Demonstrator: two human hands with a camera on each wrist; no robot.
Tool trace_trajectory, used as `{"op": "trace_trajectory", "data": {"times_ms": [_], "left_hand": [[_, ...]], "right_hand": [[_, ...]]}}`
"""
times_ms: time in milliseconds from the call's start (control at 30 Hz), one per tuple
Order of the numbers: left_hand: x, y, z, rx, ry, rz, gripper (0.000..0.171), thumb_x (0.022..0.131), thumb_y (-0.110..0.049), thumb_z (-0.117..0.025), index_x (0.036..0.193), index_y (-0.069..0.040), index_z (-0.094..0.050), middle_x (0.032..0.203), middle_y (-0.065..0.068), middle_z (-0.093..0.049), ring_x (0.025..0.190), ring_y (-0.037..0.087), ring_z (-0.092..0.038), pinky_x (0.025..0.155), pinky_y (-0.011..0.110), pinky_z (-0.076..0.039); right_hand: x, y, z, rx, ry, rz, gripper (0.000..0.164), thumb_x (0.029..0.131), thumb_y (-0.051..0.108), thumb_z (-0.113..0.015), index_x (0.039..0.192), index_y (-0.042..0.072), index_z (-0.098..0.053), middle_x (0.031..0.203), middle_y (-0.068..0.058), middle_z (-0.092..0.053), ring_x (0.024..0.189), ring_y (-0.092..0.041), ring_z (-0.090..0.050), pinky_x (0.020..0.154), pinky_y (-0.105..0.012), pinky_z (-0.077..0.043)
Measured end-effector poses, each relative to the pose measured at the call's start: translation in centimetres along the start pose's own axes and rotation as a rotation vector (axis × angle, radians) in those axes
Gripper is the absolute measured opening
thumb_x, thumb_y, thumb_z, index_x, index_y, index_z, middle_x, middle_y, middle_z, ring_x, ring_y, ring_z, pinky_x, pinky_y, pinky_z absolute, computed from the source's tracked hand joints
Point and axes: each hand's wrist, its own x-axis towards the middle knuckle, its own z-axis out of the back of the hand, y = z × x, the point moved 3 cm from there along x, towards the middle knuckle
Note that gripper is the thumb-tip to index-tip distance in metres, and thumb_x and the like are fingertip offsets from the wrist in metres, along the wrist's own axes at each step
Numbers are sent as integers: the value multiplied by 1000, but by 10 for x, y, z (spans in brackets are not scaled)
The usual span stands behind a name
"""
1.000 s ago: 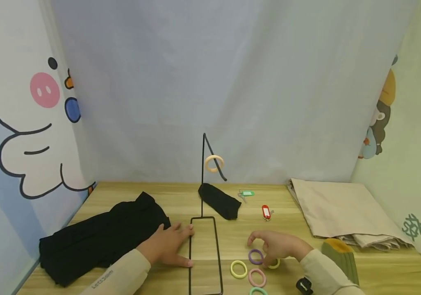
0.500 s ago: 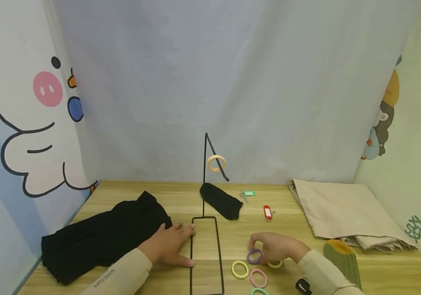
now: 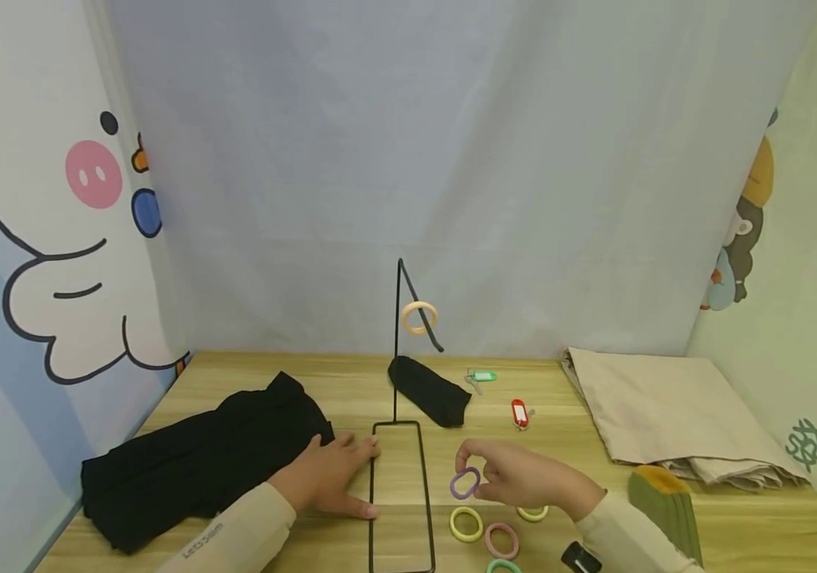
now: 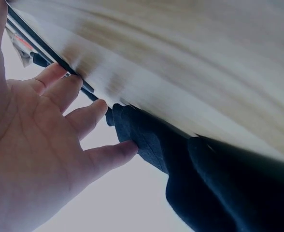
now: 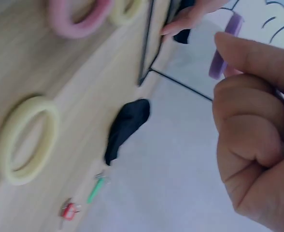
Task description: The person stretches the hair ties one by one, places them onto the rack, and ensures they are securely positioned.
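My right hand (image 3: pixel 523 476) pinches a purple ring (image 3: pixel 464 483) between thumb and finger, lifted off the table; the right wrist view shows the purple ring (image 5: pixel 227 46) edge-on. With fingers spread, my left hand (image 3: pixel 329 476) rests at the left side of a black wire stand (image 3: pixel 424 485), fingertips and thumb touching its rectangular base. An orange ring (image 3: pixel 419 317) hangs on the stand's sloping arm. Below my right hand lie a yellow ring (image 3: pixel 466 524), a pink ring (image 3: pixel 501 541), a second yellow ring (image 3: pixel 533 514) and a green ring (image 3: pixel 503 566), cut off by the frame.
Black folded cloth (image 3: pixel 200 458) lies left, beside my left hand. Behind the base is a black cloth piece (image 3: pixel 431 391). Keys with a green tag (image 3: pixel 484 376) and a red tag (image 3: pixel 519 412) lie nearby. Beige cloth (image 3: pixel 673 406) and a green-orange item (image 3: pixel 662 501) are right.
My right hand has picked the purple ring up from the table and moved it left toward the stand. The left hand stays in place on the base.
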Motion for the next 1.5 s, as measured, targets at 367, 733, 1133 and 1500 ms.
{"op": "trace_trajectory", "data": {"times_ms": [367,733,1133,1500], "left_hand": [[-1,-1,0,9,-6,1,91,72,-71,-57,144,-20,-35,150,0,-33,139,31,-26,101,67,-22],[-1,-1,0,-3,-4,3,91,72,-71,-57,143,-20,-35,150,0,-33,139,31,-26,101,68,-21],[-2,-3,1,-3,-13,2,90,72,-70,-58,143,-20,-35,149,1,-34,139,30,-27,101,68,-22],[1,1,-2,-1,-15,4,90,71,-72,-57,143,-22,-35,150,-1,-33,138,31,-27,100,68,-23]], "right_hand": [[-5,61,11,-19,-183,182,24,91,10,-58,112,18,-49,53,13,-25,45,3,-23,49,-14,-30],[-13,97,20,-87,-452,391,24,90,4,-59,111,12,-50,51,6,-25,47,6,-21,47,-12,-28],[-19,130,39,-170,-841,637,18,90,11,-60,104,4,-52,49,2,-25,47,2,-19,45,-11,-23],[-4,144,59,-217,-983,603,30,85,8,-66,109,2,-49,50,5,-22,48,3,-17,42,-14,-21]]}}
